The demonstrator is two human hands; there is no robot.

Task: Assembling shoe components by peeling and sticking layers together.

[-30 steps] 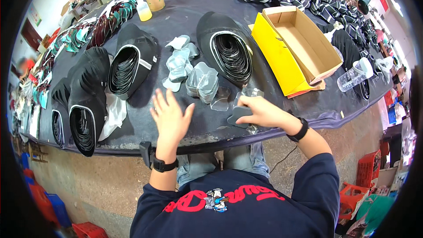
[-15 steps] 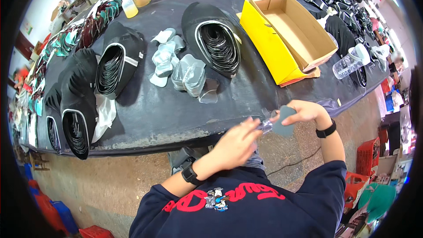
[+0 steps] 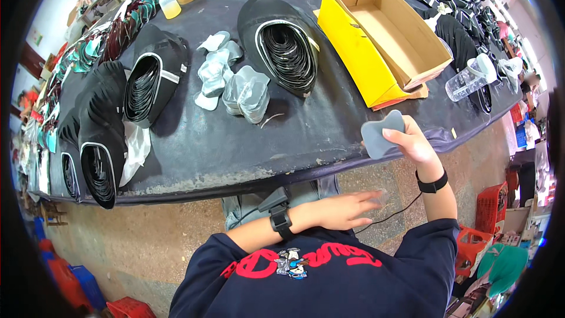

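Note:
My right hand (image 3: 415, 142) is closed on a grey, wavy-edged plastic piece (image 3: 381, 135), pinched between thumb and fingers above the table's front edge. Lower down, my left hand (image 3: 348, 209) is in front of my body with its fingers stretched apart. Nothing clear shows in it, though its fingertips are slightly blurred. On the table, a stack of similar translucent pieces (image 3: 246, 94) stands beside a looser, overlapping pile (image 3: 215, 73). A thin pale curved strip or edge (image 3: 272, 119) lies just right of the stack; I cannot tell which it is.
Bundles of nested black fabric pieces (image 3: 285, 50) stand on the dark-covered table (image 3: 235, 147), more (image 3: 144, 85) at left. An open yellow carton (image 3: 356, 53) is at right, near a clear plastic jug (image 3: 468, 82). A spray bottle (image 3: 169, 5) stands far left.
My hands have come apart. The right hand has risen toward the table with the grey piece; the left has dropped toward my body and spread its fingers. Clear film between them no longer shows.

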